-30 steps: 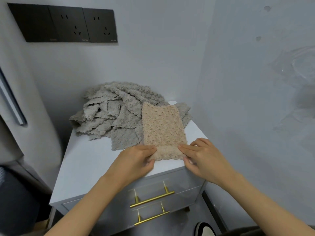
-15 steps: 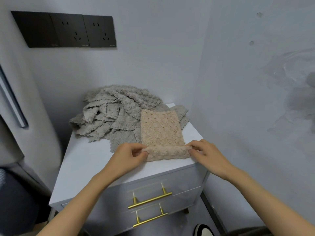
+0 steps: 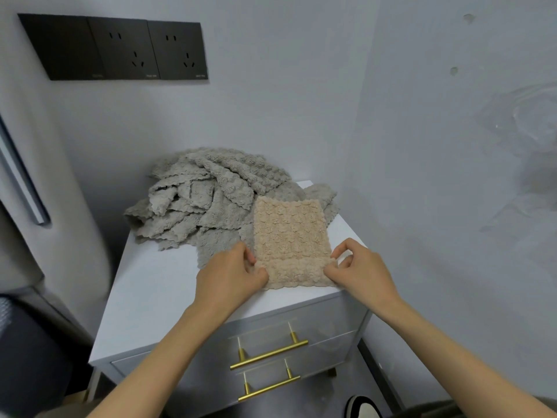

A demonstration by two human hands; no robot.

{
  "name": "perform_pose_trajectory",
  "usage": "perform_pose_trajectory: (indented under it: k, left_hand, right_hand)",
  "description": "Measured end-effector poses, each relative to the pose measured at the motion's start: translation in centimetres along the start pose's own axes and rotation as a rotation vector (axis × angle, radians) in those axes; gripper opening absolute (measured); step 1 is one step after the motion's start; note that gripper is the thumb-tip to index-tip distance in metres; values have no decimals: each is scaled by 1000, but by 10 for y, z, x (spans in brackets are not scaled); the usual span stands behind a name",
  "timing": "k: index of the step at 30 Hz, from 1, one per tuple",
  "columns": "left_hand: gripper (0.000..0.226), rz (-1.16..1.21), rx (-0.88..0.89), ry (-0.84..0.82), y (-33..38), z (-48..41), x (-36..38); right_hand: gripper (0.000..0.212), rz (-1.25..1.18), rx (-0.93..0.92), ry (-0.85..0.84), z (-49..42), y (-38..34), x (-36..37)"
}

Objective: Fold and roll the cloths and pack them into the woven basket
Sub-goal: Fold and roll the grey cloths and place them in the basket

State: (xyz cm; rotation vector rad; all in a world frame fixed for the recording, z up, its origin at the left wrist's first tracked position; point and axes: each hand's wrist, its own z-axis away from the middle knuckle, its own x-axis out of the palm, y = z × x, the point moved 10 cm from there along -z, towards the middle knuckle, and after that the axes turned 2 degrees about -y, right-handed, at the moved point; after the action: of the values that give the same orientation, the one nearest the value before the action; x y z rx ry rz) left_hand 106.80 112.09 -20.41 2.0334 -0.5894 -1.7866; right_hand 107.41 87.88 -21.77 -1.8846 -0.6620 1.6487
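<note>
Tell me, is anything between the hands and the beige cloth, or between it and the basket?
Nothing visible: left hand and right hand pinch the beige cloth at its near rolled edge. No basket is in view, so that path cannot be judged.

The left hand (image 3: 233, 274) and right hand (image 3: 358, 268) pinch the folded near edge of a beige fluffy cloth (image 3: 291, 236); crumpled grey cloths (image 3: 208, 203) lie behind on the white table (image 3: 156, 285).

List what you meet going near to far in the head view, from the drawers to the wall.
Lower drawer handle → upper drawer handle → left hand and right hand, level with each other, pinching the near end of the beige cloth → grey cloth pile → wall sockets.
</note>
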Motion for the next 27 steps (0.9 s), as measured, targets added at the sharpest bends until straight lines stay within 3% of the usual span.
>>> perform_pose_trajectory:
  k: [5, 10, 13, 18, 27]
  left_hand:
    - [21, -91, 392, 163, 46, 13, -5]
    - [23, -195, 571, 156, 69, 25, 4]
    - [25, -240, 606, 133, 70, 29, 6]
    - [24, -287, 601, 54, 63, 33, 12]
    - [40, -161, 558, -64, 42, 22, 11]
  right_hand:
    - [19, 149, -109, 120, 2, -15, -9]
    - [28, 314, -607, 205, 29, -70, -1]
    - [27, 432, -788, 167, 46, -82, 12]
    - [45, 541, -853, 75, 53, -77, 22]
    - [39, 524, -736, -45, 38, -57, 17]
